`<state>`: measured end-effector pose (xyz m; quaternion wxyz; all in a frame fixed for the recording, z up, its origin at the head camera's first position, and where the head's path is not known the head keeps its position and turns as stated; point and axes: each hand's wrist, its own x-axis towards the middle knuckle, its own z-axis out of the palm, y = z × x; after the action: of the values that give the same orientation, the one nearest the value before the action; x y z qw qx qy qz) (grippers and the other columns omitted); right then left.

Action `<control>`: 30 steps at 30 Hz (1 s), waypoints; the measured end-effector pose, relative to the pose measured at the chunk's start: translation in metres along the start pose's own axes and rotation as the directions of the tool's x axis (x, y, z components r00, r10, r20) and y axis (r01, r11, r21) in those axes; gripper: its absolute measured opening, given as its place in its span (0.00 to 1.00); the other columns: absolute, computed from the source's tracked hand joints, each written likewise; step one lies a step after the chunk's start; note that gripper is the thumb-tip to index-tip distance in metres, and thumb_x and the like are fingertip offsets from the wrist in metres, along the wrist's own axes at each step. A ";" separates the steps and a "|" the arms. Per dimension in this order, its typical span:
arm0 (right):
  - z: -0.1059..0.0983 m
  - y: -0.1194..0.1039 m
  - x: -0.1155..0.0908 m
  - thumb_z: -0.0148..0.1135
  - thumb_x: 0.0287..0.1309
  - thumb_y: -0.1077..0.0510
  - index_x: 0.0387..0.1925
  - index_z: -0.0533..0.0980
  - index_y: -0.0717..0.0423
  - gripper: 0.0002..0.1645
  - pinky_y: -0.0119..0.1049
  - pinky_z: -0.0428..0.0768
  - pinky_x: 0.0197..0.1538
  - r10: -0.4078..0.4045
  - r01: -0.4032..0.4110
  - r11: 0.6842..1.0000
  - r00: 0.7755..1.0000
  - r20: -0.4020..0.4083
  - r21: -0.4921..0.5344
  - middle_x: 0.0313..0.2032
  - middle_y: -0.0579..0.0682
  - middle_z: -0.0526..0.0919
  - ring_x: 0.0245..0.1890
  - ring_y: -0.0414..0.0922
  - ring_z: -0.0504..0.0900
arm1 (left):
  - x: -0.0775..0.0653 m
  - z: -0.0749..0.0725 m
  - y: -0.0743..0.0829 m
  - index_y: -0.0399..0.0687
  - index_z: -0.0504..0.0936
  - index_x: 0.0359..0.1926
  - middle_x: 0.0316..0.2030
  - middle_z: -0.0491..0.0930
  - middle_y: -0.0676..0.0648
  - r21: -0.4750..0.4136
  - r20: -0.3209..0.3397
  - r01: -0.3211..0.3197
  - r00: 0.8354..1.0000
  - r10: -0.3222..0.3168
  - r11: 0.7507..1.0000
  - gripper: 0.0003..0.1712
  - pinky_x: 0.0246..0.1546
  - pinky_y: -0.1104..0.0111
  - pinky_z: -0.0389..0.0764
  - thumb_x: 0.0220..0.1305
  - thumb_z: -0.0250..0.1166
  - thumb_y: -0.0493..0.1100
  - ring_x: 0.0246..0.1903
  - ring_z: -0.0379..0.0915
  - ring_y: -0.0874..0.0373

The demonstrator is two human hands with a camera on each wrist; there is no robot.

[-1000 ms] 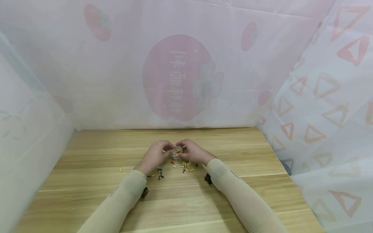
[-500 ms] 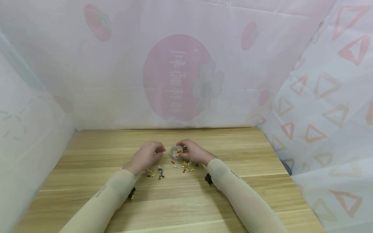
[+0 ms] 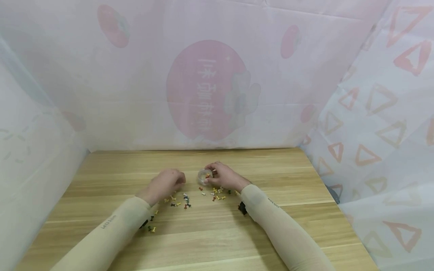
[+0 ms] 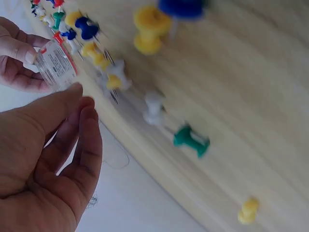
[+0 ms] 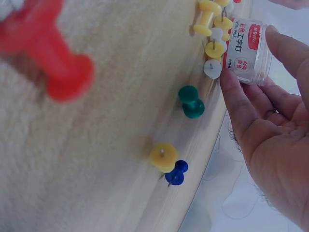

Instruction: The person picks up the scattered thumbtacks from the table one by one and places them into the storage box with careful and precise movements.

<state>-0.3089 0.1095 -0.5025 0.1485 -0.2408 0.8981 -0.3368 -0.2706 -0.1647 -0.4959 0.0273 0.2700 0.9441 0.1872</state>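
A small clear plastic jar [image 3: 202, 180] with a printed push-pin label stands on the table, holding a few coloured push pins. My right hand [image 3: 224, 177] grips it from the right side, thumb and fingers on its wall; the label [image 5: 245, 44] faces the right wrist camera. Left of the jar and apart from it is my left hand [image 3: 165, 183], over the table. In the left wrist view its thumb and fingers [image 4: 91, 137] are loosely bent, tips close together, with nothing visible between them. White, yellow and green push pins [image 4: 191, 140] lie beside that hand.
Loose push pins [image 3: 217, 191] lie scattered in front of the jar, and more [image 3: 185, 199] lie near the left forearm. Several have bare metal points showing. The wooden table [image 3: 210, 241] is enclosed by printed cloth walls [image 3: 135, 113] at the back and sides.
My left hand has let go of the jar's side and moved left and slightly nearer, uncovering the jar and more pins by the forearm. The right hand keeps its grip, without moving.
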 end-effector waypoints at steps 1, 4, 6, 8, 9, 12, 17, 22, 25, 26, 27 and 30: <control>0.000 0.000 0.000 0.69 0.66 0.49 0.69 0.71 0.56 0.34 0.31 0.81 0.54 0.000 0.000 1.000 1.000 0.001 0.000 0.62 0.51 0.75 0.61 0.46 0.79 | -0.001 -0.001 -0.001 0.45 0.87 0.44 0.38 0.86 0.50 0.015 0.010 -0.007 1.000 0.007 1.000 0.06 0.46 0.59 0.85 0.66 0.70 0.37 0.38 0.80 0.58; 0.000 0.000 0.000 0.69 0.67 0.50 0.69 0.71 0.55 0.34 0.30 0.81 0.54 0.000 0.000 1.000 1.000 0.002 0.000 0.63 0.51 0.75 0.61 0.45 0.79 | -0.005 -0.006 -0.003 0.46 0.87 0.41 0.34 0.84 0.53 0.052 0.036 -0.022 0.999 0.021 0.998 0.03 0.43 0.60 0.84 0.66 0.69 0.37 0.35 0.78 0.60; 0.000 0.000 0.000 0.68 0.67 0.50 0.69 0.71 0.56 0.34 0.30 0.81 0.54 -0.002 0.001 1.000 1.000 0.003 0.004 0.62 0.51 0.75 0.61 0.45 0.79 | -0.007 -0.008 -0.004 0.48 0.87 0.39 0.33 0.83 0.55 0.063 0.051 -0.025 0.998 0.022 0.998 0.02 0.42 0.62 0.84 0.66 0.69 0.37 0.34 0.77 0.61; 0.000 0.000 0.000 0.68 0.67 0.50 0.69 0.71 0.56 0.34 0.29 0.81 0.53 -0.002 0.002 1.000 1.000 0.004 0.007 0.62 0.51 0.75 0.61 0.45 0.79 | -0.008 -0.011 -0.004 0.49 0.86 0.36 0.30 0.81 0.56 0.066 0.066 -0.026 0.998 0.022 0.997 0.03 0.40 0.63 0.83 0.66 0.69 0.36 0.33 0.76 0.62; 0.000 0.000 0.000 0.68 0.67 0.50 0.69 0.71 0.56 0.34 0.29 0.81 0.53 -0.002 0.002 1.000 1.000 0.005 0.009 0.62 0.51 0.75 0.61 0.45 0.79 | -0.009 -0.012 -0.005 0.49 0.86 0.34 0.30 0.81 0.57 0.066 0.074 -0.028 0.997 0.023 0.997 0.04 0.39 0.63 0.83 0.65 0.69 0.35 0.32 0.75 0.62; 0.000 0.001 0.001 0.68 0.67 0.50 0.69 0.71 0.56 0.34 0.29 0.81 0.53 -0.001 0.001 1.000 1.000 0.005 0.011 0.63 0.51 0.74 0.61 0.45 0.79 | -0.011 -0.014 -0.006 0.52 0.85 0.31 0.28 0.79 0.58 0.074 0.096 -0.023 0.995 0.016 0.997 0.07 0.38 0.64 0.82 0.63 0.69 0.34 0.31 0.73 0.62; 0.000 0.001 0.001 0.69 0.67 0.49 0.69 0.71 0.56 0.34 0.29 0.81 0.53 -0.006 0.006 1.000 1.000 0.003 0.001 0.62 0.51 0.75 0.60 0.45 0.79 | -0.013 -0.014 -0.007 0.53 0.84 0.31 0.29 0.80 0.58 0.077 0.131 -0.011 0.991 0.001 0.997 0.08 0.38 0.64 0.81 0.62 0.72 0.35 0.32 0.73 0.62; 0.000 0.000 0.000 0.68 0.67 0.50 0.69 0.71 0.57 0.34 0.30 0.82 0.53 -0.012 0.012 1.000 1.000 0.002 -0.005 0.62 0.52 0.75 0.60 0.46 0.79 | -0.014 -0.013 -0.008 0.53 0.84 0.31 0.30 0.81 0.56 0.066 0.143 -0.004 0.990 -0.006 0.998 0.08 0.36 0.64 0.81 0.62 0.72 0.35 0.31 0.74 0.62; 0.000 0.000 0.000 0.68 0.67 0.50 0.69 0.71 0.57 0.34 0.30 0.82 0.53 -0.010 0.010 1.000 1.000 0.002 0.001 0.62 0.52 0.75 0.60 0.46 0.79 | -0.014 -0.012 -0.009 0.53 0.84 0.30 0.29 0.81 0.57 0.067 0.136 -0.011 0.991 0.002 0.998 0.09 0.36 0.65 0.80 0.62 0.72 0.34 0.30 0.73 0.62; 0.000 0.000 0.000 0.68 0.67 0.50 0.69 0.71 0.57 0.34 0.30 0.82 0.53 -0.009 0.009 1.000 1.000 0.002 0.003 0.62 0.52 0.75 0.60 0.46 0.79 | -0.014 -0.012 -0.009 0.53 0.84 0.30 0.29 0.81 0.57 0.069 0.133 -0.014 0.991 0.005 0.998 0.09 0.36 0.65 0.80 0.62 0.72 0.34 0.30 0.73 0.62; 0.000 0.000 0.000 0.68 0.67 0.50 0.69 0.71 0.57 0.34 0.30 0.82 0.53 -0.007 0.007 1.000 1.000 0.002 0.005 0.62 0.52 0.75 0.60 0.46 0.79 | -0.013 -0.012 -0.009 0.54 0.84 0.30 0.29 0.81 0.58 0.073 0.129 -0.016 0.992 0.006 0.997 0.10 0.36 0.66 0.80 0.62 0.72 0.34 0.30 0.73 0.63; 0.001 0.002 0.000 0.69 0.66 0.49 0.69 0.71 0.55 0.34 0.30 0.82 0.53 0.003 -0.003 1.000 1.000 -0.001 0.002 0.63 0.50 0.75 0.60 0.45 0.79 | -0.012 -0.011 -0.007 0.54 0.84 0.30 0.28 0.81 0.58 0.060 0.122 -0.024 0.992 0.016 0.998 0.09 0.36 0.67 0.81 0.62 0.72 0.34 0.30 0.73 0.64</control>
<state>-0.3094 0.1101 -0.5045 0.1488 -0.2393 0.8981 -0.3376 -0.2655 -0.1805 -0.4892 0.0744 0.2909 0.9432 0.1420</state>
